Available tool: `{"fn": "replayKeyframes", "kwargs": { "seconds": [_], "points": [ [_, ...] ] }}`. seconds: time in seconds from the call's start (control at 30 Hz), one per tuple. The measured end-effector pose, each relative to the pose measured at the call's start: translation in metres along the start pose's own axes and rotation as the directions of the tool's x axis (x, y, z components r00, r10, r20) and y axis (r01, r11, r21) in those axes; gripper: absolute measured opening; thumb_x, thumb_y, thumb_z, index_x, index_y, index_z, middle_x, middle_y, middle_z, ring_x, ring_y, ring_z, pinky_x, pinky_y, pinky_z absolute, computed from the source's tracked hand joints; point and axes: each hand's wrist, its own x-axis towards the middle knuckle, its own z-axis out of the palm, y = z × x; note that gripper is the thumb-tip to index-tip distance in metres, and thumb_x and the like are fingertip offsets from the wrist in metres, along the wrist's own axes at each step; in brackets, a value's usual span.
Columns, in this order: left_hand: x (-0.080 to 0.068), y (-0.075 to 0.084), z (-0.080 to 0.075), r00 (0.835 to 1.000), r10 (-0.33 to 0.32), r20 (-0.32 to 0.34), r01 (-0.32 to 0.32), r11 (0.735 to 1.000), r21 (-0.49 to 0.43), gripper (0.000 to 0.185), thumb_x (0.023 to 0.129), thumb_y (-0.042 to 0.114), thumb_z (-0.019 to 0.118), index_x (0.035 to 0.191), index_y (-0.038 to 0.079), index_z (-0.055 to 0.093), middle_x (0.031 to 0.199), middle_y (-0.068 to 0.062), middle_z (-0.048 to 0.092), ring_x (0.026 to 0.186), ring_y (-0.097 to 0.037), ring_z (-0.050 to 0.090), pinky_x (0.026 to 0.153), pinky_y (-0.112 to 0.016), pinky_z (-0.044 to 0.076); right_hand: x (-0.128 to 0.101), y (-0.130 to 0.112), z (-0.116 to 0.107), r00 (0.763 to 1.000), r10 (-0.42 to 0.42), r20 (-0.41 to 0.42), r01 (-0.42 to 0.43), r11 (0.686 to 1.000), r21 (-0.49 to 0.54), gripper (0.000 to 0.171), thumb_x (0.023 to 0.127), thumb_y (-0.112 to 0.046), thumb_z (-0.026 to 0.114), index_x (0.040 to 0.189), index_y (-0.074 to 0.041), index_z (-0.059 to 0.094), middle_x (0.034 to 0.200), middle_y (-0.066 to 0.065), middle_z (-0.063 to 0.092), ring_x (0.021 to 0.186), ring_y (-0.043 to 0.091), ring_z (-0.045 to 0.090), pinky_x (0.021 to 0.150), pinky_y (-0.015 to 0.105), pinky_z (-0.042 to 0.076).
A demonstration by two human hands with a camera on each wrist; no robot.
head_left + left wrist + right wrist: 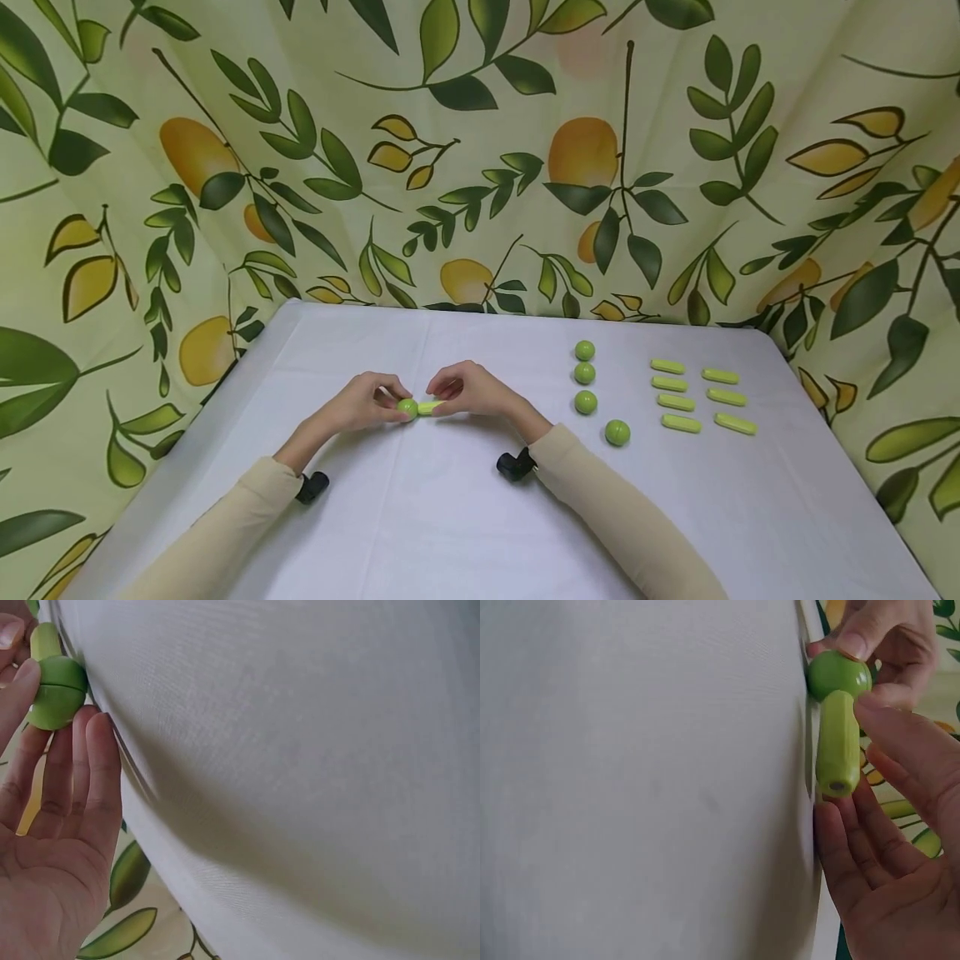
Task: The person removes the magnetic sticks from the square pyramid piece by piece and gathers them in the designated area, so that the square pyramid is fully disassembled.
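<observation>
The table (420,533) stands before a hanging cloth backdrop (480,150), which rises behind it and to both sides. Near the table's middle, the left hand (363,404) and right hand (468,390) meet above the surface; between them a ball (407,408) lies on the left, touching the end of a rod (431,407) on its right. To the right of the hands, three balls (585,373) form a column running front to back. A fourth ball (617,432) sits just right of and in front of that column. Further right, eight rods (701,398) lie in two columns of four.
</observation>
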Motion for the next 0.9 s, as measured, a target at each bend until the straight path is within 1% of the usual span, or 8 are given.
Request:
{"fn": "replayKeyframes", "kwargs": {
  "seconds": [0.13, 0.17, 0.23, 0.37, 0.4, 0.63, 0.9],
  "points": [
    [0.000, 0.000, -0.002, 1.000, -0.010, 0.014, 0.010, 1.000, 0.004, 0.019, 0.083, 0.004, 0.085, 0.097, 0.002, 0.073, 0.095, -0.005, 0.071, 0.082, -0.020, 0.069, 0.074, -0.029, 0.058, 0.006, -0.001, 0.007, 1.000, -0.014, 0.020, 0.015, 1.000, -0.017, 0.023, 0.082, 0.002, 0.084, 0.103, 0.003, 0.073, 0.096, 0.006, 0.071, 0.084, 0.009, 0.065, 0.080, 0.025, 0.055],
    [0.000, 0.000, -0.003, 1.000, -0.013, 0.017, 0.013, 1.000, 0.006, 0.019, 0.083, 0.004, 0.085, 0.098, 0.002, 0.073, 0.095, -0.005, 0.071, 0.082, -0.020, 0.069, 0.074, -0.029, 0.058, 0.006, -0.006, 0.008, 1.000, -0.015, 0.023, 0.015, 1.000, -0.020, 0.022, 0.082, 0.004, 0.083, 0.101, 0.003, 0.073, 0.094, 0.007, 0.071, 0.083, 0.010, 0.065, 0.079, 0.025, 0.055],
    [0.000, -0.001, -0.003, 1.000, -0.019, 0.021, 0.018, 1.000, 0.008, 0.018, 0.083, 0.004, 0.084, 0.098, 0.002, 0.073, 0.095, -0.005, 0.070, 0.082, -0.020, 0.069, 0.074, -0.029, 0.058, 0.008, -0.007, 0.012, 1.000, -0.011, 0.022, 0.012, 0.999, -0.032, 0.019, 0.082, 0.004, 0.083, 0.098, 0.001, 0.074, 0.090, 0.002, 0.071, 0.080, 0.009, 0.065, 0.077, 0.024, 0.055],
    [0.000, -0.002, -0.003, 1.000, -0.021, 0.023, 0.021, 1.000, 0.017, 0.018, 0.084, 0.005, 0.084, 0.098, 0.002, 0.074, 0.095, -0.005, 0.070, 0.082, -0.019, 0.069, 0.074, -0.030, 0.057, 0.011, -0.008, 0.016, 1.000, 0.017, 0.000, -0.017, 0.998, -0.060, 0.017, 0.081, 0.005, 0.083, 0.094, -0.002, 0.075, 0.086, -0.001, 0.071, 0.078, 0.010, 0.066, 0.075, 0.024, 0.054],
    [0.000, -0.003, -0.003, 0.999, -0.023, 0.022, 0.023, 1.000, 0.018, 0.018, 0.084, 0.005, 0.084, 0.099, 0.002, 0.074, 0.095, -0.004, 0.070, 0.082, -0.019, 0.068, 0.075, -0.029, 0.057, 0.012, -0.003, 0.017, 1.000, 0.022, -0.003, -0.023, 0.998, -0.067, 0.017, 0.082, 0.004, 0.084, 0.094, -0.004, 0.075, 0.085, -0.004, 0.070, 0.078, 0.008, 0.065, 0.075, 0.023, 0.054],
    [0.001, -0.006, -0.003, 0.999, -0.045, 0.017, 0.045, 0.999, 0.005, 0.019, 0.084, 0.006, 0.085, 0.099, 0.002, 0.074, 0.095, -0.004, 0.070, 0.083, -0.020, 0.068, 0.076, -0.030, 0.057, 0.012, -0.002, 0.018, 1.000, 0.030, 0.000, -0.030, 0.997, -0.067, 0.015, 0.084, 0.003, 0.082, 0.095, -0.004, 0.076, 0.088, -0.004, 0.071, 0.081, 0.007, 0.065, 0.078, 0.023, 0.054],
    [0.002, -0.006, -0.004, 0.999, -0.040, 0.028, 0.040, 0.999, -0.011, 0.019, 0.084, 0.004, 0.084, 0.099, 0.002, 0.074, 0.095, -0.004, 0.070, 0.085, -0.022, 0.068, 0.077, -0.030, 0.057, 0.012, -0.003, 0.016, 1.000, 0.016, 0.006, -0.016, 0.998, -0.066, 0.013, 0.085, 0.003, 0.081, 0.095, -0.003, 0.076, 0.088, -0.002, 0.072, 0.081, 0.007, 0.065, 0.078, 0.023, 0.054]
  ]
}}
